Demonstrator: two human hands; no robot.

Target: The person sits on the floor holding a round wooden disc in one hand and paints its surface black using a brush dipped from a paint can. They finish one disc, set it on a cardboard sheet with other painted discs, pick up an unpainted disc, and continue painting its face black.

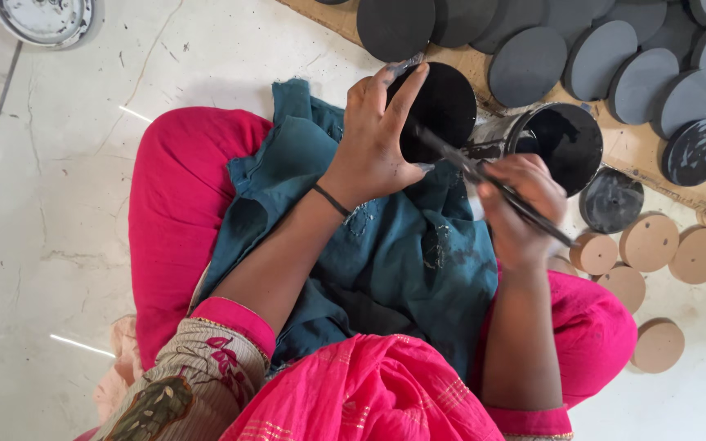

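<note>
The left hand (373, 139) is clamped on a round black disc (443, 110), fingers spread along its rim and holding it above the lap; the right hand (516, 208) is closed around a thin paintbrush (492, 184), whose tip lies on the wet black face of that disc; the two hands sit close together, the right at about 4 o'clock from the left. A tin of black paint (565, 139) stands just beside the disc at its 3 o'clock. A teal cloth (386, 245) covers the lap under both hands. Painted grey-black discs (598, 57) lie overlapping on a cardboard sheet (639, 151) at 1 o'clock; bare tan wooden discs (651, 241) lie scattered on the pale marble floor (59, 204) at 4 o'clock from the tin.
</note>
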